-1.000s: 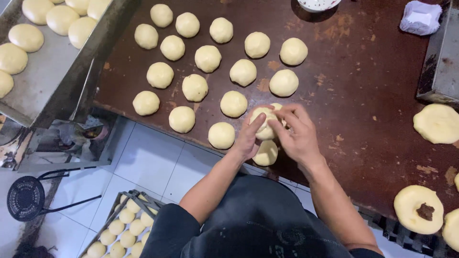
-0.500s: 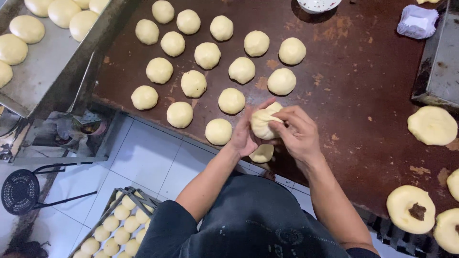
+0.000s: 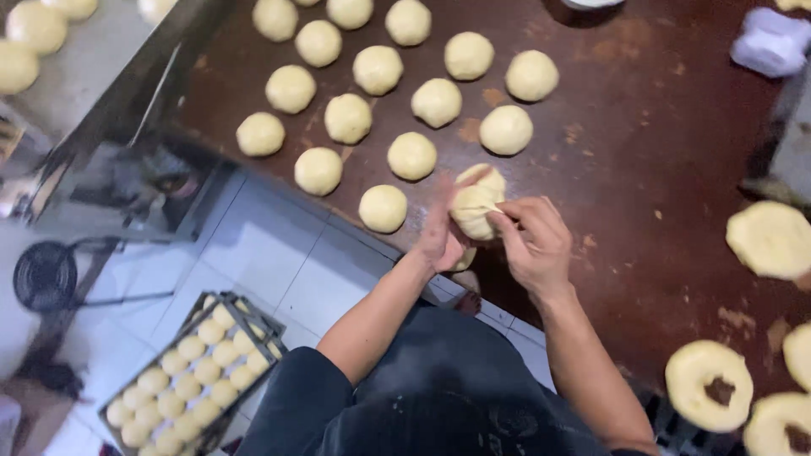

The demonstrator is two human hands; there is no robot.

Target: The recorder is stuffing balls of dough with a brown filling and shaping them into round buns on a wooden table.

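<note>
My left hand [image 3: 439, 236] and my right hand [image 3: 532, 241] hold one pale lump of dough [image 3: 475, 203] between them, just above the near edge of the dark brown table [image 3: 642, 143]. The right fingers pinch the dough's top. Another bit of dough [image 3: 463, 258] shows under my left palm. Several round dough balls [image 3: 411, 155] lie in rows on the table beyond my hands.
Flattened dough rings [image 3: 708, 385] lie at the right edge. A metal tray [image 3: 84, 59] with dough balls stands at the upper left. On the tiled floor a rack tray [image 3: 190, 371] holds several small rolls, beside a black fan [image 3: 44, 274]. A white wrapped packet [image 3: 770, 42] is top right.
Both hands have lifted the dough piece slightly and turned it; the fingers have shifted around it. The camera has drifted a little.
</note>
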